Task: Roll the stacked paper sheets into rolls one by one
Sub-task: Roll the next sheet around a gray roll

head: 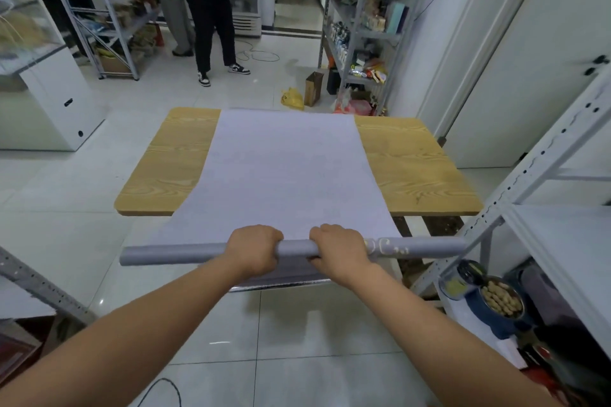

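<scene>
Grip of left hand [254,249] and right hand [340,249] tight around paper roll [172,254], mid-length.

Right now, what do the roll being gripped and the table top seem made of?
The paper roll: matte grey-lilac paper, apparently thin; its unrolled part drapes off the table edge. The table top: wood or wood-look laminate, with yellowish grain lines and a low sheen.

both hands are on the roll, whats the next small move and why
Probably twist the roll forward, winding it toward the table. The left hand and right hand grip it near its middle, just off the table's near edge. Most of the sheet lies flat and unrolled on the table.
</scene>
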